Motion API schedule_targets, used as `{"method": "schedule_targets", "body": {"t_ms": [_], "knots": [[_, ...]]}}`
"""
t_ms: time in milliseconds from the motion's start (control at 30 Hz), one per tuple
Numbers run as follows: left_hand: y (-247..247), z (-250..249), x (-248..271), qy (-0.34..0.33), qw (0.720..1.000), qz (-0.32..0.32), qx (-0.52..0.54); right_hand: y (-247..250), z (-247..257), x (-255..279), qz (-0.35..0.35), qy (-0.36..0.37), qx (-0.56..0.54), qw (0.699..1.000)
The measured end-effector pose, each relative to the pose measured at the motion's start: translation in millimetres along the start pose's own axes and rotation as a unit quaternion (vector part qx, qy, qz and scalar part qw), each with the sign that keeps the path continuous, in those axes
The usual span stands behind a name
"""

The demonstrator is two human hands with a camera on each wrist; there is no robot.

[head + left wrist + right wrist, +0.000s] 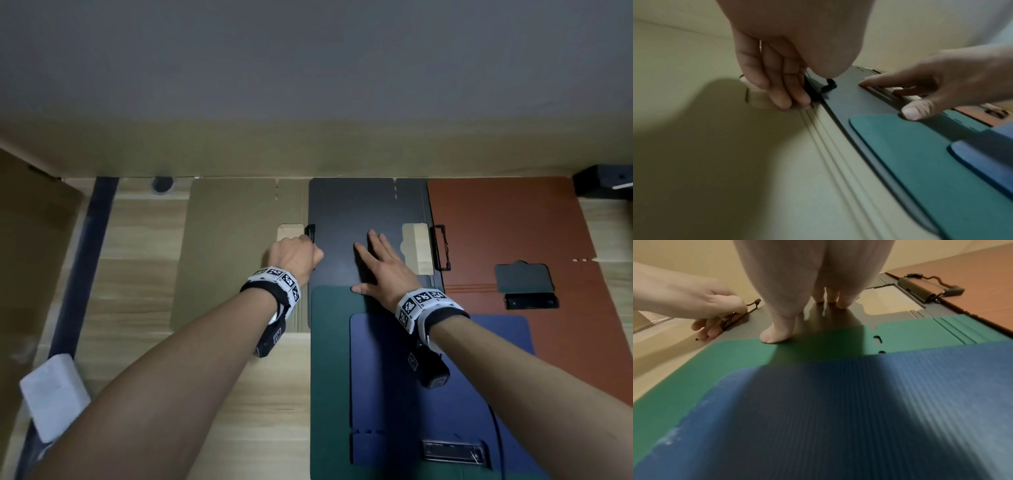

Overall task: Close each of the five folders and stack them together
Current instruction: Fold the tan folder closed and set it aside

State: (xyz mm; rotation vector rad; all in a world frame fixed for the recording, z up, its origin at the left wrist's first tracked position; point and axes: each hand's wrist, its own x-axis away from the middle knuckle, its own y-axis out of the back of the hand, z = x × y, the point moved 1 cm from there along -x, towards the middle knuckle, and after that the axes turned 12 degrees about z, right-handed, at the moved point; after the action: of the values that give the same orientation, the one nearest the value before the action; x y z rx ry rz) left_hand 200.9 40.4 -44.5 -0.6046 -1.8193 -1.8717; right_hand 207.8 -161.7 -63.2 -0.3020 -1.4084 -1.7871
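Five overlapping flat folders (363,212)

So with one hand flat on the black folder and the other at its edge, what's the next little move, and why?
Probably lift the black folder's left edge over to the right. The left hand already curls round the wire clip there, while the right hand lies flat, steadying it; the folders still lie open.

Both forearms are showing bare to the wrist, with no sleeves, as the left hand (296,251) and right hand (382,265) are appearing ungloved. Each wrist is wearing a white band (274,284) printed with black-and-white square code markers over a black strap. A small black camera unit (432,369) bearing another marker is hanging beneath each band.
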Motion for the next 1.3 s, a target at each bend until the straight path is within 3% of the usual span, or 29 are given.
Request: {"method": "schedule_targets", "body": {"t_ms": [133,367,533,700,867,1033,1133,1300], "knots": [[8,9,14,-0.046,0.993,0.023,-0.105,2,4,0,0.005,-0.008,-0.007,1.000],[-4,41,24,-0.047,0.991,0.034,-0.120,5,2,1,0.012,-0.020,-0.004,1.000],[-15,73,24,0.031,0.999,0.020,0.000,6,5,4,0.021,-0.029,-0.005,0.999],[-34,96,27,0.045,0.993,-0.001,0.112,11,15,4,0.028,-0.050,0.023,0.998],[-44,156,53,0.140,0.953,-0.049,0.263,6,45,1,-0.019,-0.001,0.058,0.998],[-78,227,85,0.264,0.906,-0.054,0.327,-16,96,-8,0.027,0.077,0.113,0.990],[-101,250,102,0.329,0.885,-0.029,0.327,-30,115,-11,0.060,0.080,0.130,0.987],[-113,253,114,0.328,0.854,-0.051,0.401,-40,120,-13,0.064,0.051,0.123,0.989]]}}
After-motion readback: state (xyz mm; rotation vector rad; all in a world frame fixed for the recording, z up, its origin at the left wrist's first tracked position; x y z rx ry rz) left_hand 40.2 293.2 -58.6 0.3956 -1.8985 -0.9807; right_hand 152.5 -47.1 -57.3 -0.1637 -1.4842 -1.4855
